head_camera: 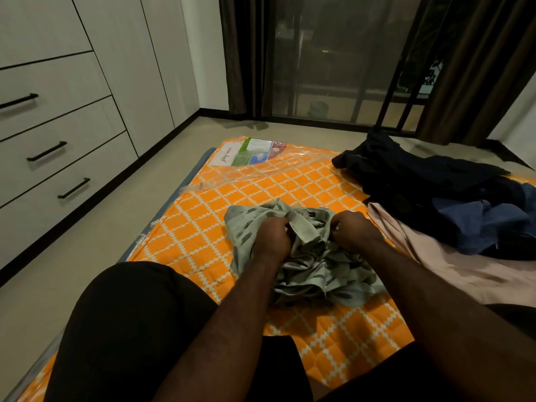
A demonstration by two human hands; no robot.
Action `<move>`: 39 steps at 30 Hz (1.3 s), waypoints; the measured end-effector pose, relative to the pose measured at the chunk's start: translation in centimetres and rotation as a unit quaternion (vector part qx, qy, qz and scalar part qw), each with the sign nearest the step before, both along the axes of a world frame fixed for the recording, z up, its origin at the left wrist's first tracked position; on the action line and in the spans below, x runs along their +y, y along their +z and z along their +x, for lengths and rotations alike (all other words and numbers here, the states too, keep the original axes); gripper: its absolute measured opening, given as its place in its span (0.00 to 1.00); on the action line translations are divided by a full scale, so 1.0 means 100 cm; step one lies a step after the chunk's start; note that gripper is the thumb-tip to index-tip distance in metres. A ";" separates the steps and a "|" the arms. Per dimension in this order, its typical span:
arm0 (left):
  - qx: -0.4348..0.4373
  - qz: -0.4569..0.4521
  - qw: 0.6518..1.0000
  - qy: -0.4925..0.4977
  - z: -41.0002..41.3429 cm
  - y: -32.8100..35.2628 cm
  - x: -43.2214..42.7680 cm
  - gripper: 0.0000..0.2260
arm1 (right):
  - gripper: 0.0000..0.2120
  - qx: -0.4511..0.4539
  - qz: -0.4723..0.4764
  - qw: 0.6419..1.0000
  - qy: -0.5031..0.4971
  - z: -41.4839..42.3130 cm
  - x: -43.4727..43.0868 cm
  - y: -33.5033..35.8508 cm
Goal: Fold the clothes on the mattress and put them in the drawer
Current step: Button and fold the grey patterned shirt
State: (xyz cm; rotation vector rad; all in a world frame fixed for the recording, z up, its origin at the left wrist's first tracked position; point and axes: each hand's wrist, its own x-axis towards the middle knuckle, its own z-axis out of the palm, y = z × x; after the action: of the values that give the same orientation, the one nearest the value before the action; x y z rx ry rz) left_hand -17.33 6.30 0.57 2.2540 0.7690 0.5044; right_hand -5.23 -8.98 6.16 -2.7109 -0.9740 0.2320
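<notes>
The person sits at the near end of the mattress point(203, 227), with legs in dark shorts at the bottom of the view and both forearms reaching forward. The left hand point(271, 236) and the right hand point(355, 227) are each clenched on the grey-green patterned shirt point(319, 274), gripping bunched fabric near what appears to be the collar. The shirt lies crumpled on the mattress directly in front of the person, and no fold is formed in it.

Judged step: opening the shirt out before the first fold.

To the right lie a pale pink garment point(435, 256), a blue garment point(487, 219) and, farther back, a dark garment point(406, 169). They overlap one another and all are unfolded. No folded item is visible on the mattress.

Across the floor to the left stand the drawers point(58, 158). The three with handles in view are closed, and their contents cannot be determined.

Judged progress: early. Remaining work: fold all four garments, open a drawer and place them inside.
</notes>
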 end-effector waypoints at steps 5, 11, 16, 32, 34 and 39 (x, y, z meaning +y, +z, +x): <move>0.123 0.120 0.985 -0.032 0.004 -0.015 0.002 0.13 | 0.02 0.017 -0.008 1.000 0.008 0.000 0.002 0.000; 0.159 0.103 0.982 0.008 0.001 -0.024 0.000 0.16 | 0.14 0.040 0.007 0.999 0.009 0.002 0.000 -0.002; 0.077 0.085 0.993 0.029 -0.004 -0.028 -0.001 0.14 | 0.13 0.036 0.038 0.999 0.002 0.010 -0.007 -0.010; -0.103 -0.073 0.992 -0.007 0.002 0.016 0.001 0.09 | 0.11 -0.003 0.211 0.977 0.032 0.013 -0.007 -0.005; -0.083 -0.039 0.995 -0.039 0.002 0.020 0.003 0.09 | 0.11 -0.029 0.205 0.977 0.052 0.014 -0.009 -0.006; -0.061 0.132 0.987 -0.066 0.001 0.041 0.026 0.11 | 0.08 -0.068 0.252 0.965 -0.010 0.027 -0.017 0.010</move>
State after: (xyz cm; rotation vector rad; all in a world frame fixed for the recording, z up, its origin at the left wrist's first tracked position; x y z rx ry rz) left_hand -17.24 8.88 4.67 2.4692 0.5098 0.7085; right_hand -2.55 -10.68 7.16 -2.2857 -0.8927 -0.1865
